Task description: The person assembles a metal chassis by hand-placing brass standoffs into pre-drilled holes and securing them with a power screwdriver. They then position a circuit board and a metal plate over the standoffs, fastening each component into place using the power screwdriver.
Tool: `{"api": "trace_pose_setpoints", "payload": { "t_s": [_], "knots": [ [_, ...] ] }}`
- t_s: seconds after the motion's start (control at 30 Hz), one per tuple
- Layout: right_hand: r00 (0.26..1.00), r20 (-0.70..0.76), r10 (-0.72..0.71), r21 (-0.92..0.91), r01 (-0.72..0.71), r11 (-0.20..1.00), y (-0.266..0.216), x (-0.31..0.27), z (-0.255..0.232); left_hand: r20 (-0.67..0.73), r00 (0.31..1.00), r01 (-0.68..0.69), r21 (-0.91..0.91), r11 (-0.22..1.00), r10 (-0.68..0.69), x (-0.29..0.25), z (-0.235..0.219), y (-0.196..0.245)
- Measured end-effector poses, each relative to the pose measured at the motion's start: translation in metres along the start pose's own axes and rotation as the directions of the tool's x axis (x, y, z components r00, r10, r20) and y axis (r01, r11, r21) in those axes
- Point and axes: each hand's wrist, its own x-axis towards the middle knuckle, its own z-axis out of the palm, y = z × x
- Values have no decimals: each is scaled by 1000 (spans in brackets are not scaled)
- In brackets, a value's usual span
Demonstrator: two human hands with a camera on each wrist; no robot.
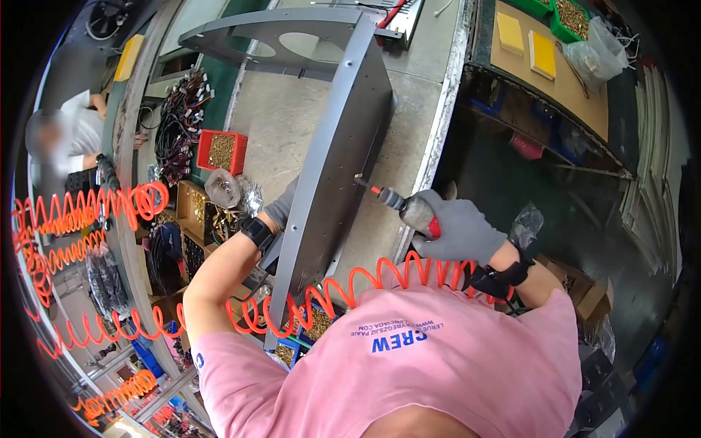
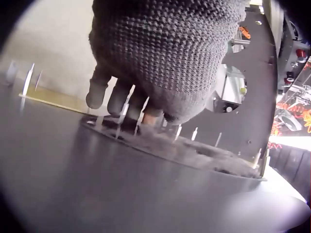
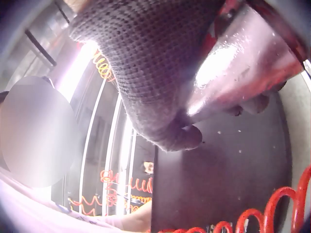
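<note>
A grey sheet-metal housing (image 1: 339,153) stands on edge on the bench, with a curved side with round cut-outs at its far end. My right hand (image 1: 464,230), in a grey knit glove, grips a power screwdriver (image 1: 418,216) whose bit points left at the flat panel. A small brass-coloured piece shows at the bit's end. Behind the panel, the gloved left hand (image 1: 281,206) is partly hidden in the head view. In the left wrist view its fingers (image 2: 119,97) reach down, extended, to the panel's inner face among several thin upright pins (image 2: 125,108).
A red coiled hose (image 1: 358,281) crosses in front of my chest. Left of the housing are a red bin (image 1: 222,151) of brass parts and bundled cables (image 1: 182,120). Another person (image 1: 80,135) works at far left. Yellow blocks (image 1: 542,55) lie on the right-hand table.
</note>
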Motion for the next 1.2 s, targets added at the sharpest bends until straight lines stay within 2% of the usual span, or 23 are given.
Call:
{"api": "trace_pose_setpoints", "payload": {
  "t_s": [0.2, 0.53, 0.57, 0.63, 0.67, 0.7, 0.73, 0.77, 0.83, 0.97, 1.07, 1.13, 1.2],
  "knots": [
    [998, 41, -49, 19, 49, 999, 15, 20, 21, 23, 995, 98, -9, 995, -98, -14, 1, -2],
    [994, 88, -66, -5, 67, 998, 10, 35, 20, 31, 977, 214, -32, 976, -213, -24, -5, 3],
    [994, 90, -67, -5, 68, 998, 9, 36, 20, 31, 976, 215, -33, 976, -214, -24, -10, 8],
    [994, 102, -47, -11, 49, 999, 7, 37, 20, 107, 987, 99, 151, 984, -116, -15, -21, 36],
    [993, 105, -49, -11, 50, 999, 6, 37, 19, 105, 987, 101, 150, 984, -118, -16, -19, 38],
    [993, 104, -48, -3, 49, 999, 6, 37, 19, 100, 959, 278, -132, 951, -267, -16, -16, 40],
    [994, 103, -46, 5, 46, 999, 6, 36, 18, 138, 905, 423, -400, 813, -403, -17, -13, 40],
    [993, 106, -47, 3, 47, 999, 7, 34, 19, 136, 905, 422, -402, 812, -403, -21, -13, 34],
    [994, 102, -24, 20, 22, 1000, 8, 32, 19, 233, 888, 446, -231, 865, -396, -26, -11, 20],
    [996, 86, -26, 40, 22, 999, 8, 25, 15, 217, 907, 401, -181, 898, -361, -29, -16, 30],
    [995, 94, 20, 43, -25, 999, 5, 18, 8, 117, 912, 410, -219, 885, -394, -28, -19, 61],
    [999, 25, 26, 39, -27, 999, 4, 11, 5, -207, 887, 395, -124, 910, -413, -24, -26, 82],
    [999, -30, -13, 42, 14, 999, 3, 2, 2, -431, 824, 255, -296, 920, -367, -19, -42, 108]
  ]
}}
